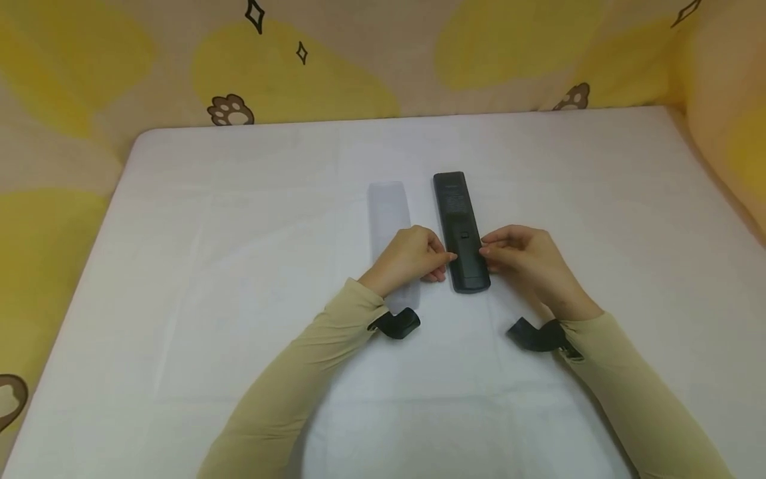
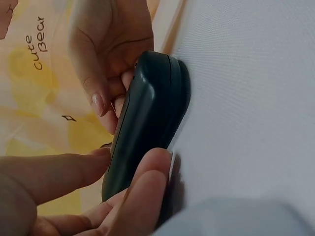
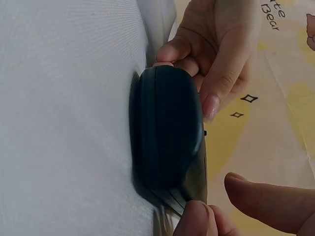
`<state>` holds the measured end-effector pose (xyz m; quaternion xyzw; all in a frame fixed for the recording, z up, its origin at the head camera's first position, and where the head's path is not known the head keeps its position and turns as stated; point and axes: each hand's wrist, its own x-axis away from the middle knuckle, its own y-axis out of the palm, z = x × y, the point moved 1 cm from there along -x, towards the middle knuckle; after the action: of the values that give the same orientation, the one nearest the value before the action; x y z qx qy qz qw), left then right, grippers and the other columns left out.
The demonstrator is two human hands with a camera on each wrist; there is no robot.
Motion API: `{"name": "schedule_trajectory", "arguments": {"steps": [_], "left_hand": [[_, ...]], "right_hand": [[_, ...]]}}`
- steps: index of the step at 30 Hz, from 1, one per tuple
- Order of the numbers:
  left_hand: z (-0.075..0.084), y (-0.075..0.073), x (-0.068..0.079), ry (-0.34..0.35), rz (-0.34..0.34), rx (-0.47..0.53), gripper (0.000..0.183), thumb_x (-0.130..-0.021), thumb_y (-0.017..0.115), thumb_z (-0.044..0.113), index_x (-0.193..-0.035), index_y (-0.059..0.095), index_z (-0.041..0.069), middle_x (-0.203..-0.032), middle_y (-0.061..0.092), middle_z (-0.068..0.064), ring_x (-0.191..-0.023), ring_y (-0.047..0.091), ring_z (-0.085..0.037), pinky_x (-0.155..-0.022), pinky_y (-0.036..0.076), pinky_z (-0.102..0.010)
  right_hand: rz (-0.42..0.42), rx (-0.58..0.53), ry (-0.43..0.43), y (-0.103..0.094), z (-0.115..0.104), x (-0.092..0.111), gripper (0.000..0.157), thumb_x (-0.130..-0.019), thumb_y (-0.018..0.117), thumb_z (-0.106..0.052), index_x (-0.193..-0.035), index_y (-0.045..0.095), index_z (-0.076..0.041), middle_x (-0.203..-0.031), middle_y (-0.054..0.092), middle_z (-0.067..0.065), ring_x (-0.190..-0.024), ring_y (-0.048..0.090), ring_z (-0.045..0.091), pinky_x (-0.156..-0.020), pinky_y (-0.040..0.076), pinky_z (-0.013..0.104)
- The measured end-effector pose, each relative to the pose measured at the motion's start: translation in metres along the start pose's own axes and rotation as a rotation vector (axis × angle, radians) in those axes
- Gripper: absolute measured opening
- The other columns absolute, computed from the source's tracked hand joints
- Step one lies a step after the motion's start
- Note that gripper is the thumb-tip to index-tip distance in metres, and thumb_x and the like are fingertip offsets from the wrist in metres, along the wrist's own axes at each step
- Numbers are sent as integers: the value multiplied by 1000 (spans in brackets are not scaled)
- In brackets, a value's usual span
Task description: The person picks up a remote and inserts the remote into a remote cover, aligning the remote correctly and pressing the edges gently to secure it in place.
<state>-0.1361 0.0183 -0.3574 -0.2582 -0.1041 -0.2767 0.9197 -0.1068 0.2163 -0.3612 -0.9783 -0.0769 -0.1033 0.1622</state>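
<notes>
A dark remote control (image 1: 459, 223) lies back side up on the white table, its battery-cover end towards me. My left hand (image 1: 413, 256) is at its left side, thumb over the back edge and fingers along the side. At the right side, my right hand (image 1: 519, 256) touches the edge with its fingertips. In the right wrist view the thumb (image 3: 268, 201) of that hand stands off the remote. The remote's button face is hidden underneath. A translucent sleeve (image 1: 387, 209) lies flat to the left, partly covered by my left hand and wrist.
White cloth covers the table (image 1: 239, 266). Behind it hangs a yellow and beige patterned curtain (image 1: 359, 60), which also runs down both sides. Black straps (image 1: 538, 334) stick out from both sleeve cuffs near the tabletop.
</notes>
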Motion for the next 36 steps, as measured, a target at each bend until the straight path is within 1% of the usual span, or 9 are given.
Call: {"name": "schedule_trajectory", "arguments": {"steps": [8, 11, 16, 26, 32, 36], "left_hand": [[0, 1, -5, -15, -2, 41, 16, -89, 66, 13, -87, 65, -3, -64, 67, -6, -52, 63, -9, -53, 54, -22], [0, 1, -6, -34, 7, 50, 17, -87, 69, 14, -84, 66, -3, -62, 67, -7, -51, 63, -10, -53, 54, -22], [1, 2, -6, -61, 18, 63, 19, -85, 72, 17, -78, 67, -1, -59, 66, -7, -49, 63, -11, -52, 54, -22], [0, 1, -5, -62, 15, 24, 23, -82, 75, 21, -76, 65, 1, -58, 66, -6, -49, 63, -11, -51, 53, -21], [0, 1, -5, -73, 10, 9, 24, -82, 76, 21, -76, 64, 1, -58, 66, -5, -50, 64, -11, -51, 52, -20], [0, 1, -4, -73, 7, -26, 26, -81, 77, 23, -74, 63, 2, -58, 66, -4, -51, 64, -10, -51, 51, -20]], "right_hand": [[-8, 18, 3, 0, 2, -1, 29, -89, 61, -5, -112, 57, 13, -88, 65, 3, -77, 65, 8, -73, 54, 23], [-13, 47, 8, 0, 1, 0, 30, -89, 61, -6, -112, 57, 13, -89, 67, 5, -77, 65, 7, -73, 54, 21], [-32, 71, 52, 0, -1, 0, 33, -89, 63, -9, -114, 57, 11, -88, 70, 6, -78, 66, 7, -74, 52, 19], [-63, 82, 86, 1, -1, -1, 35, -88, 64, -11, -115, 56, 10, -88, 70, 5, -78, 65, 8, -74, 51, 19], [-102, 40, 97, 1, -1, -1, 39, -88, 64, -8, -118, 52, 13, -86, 69, 1, -79, 63, 6, -74, 51, 20], [-127, 23, 92, 1, 0, -1, 41, -87, 63, -3, -121, 50, 14, -84, 66, -1, -79, 62, 4, -72, 50, 18]]}}
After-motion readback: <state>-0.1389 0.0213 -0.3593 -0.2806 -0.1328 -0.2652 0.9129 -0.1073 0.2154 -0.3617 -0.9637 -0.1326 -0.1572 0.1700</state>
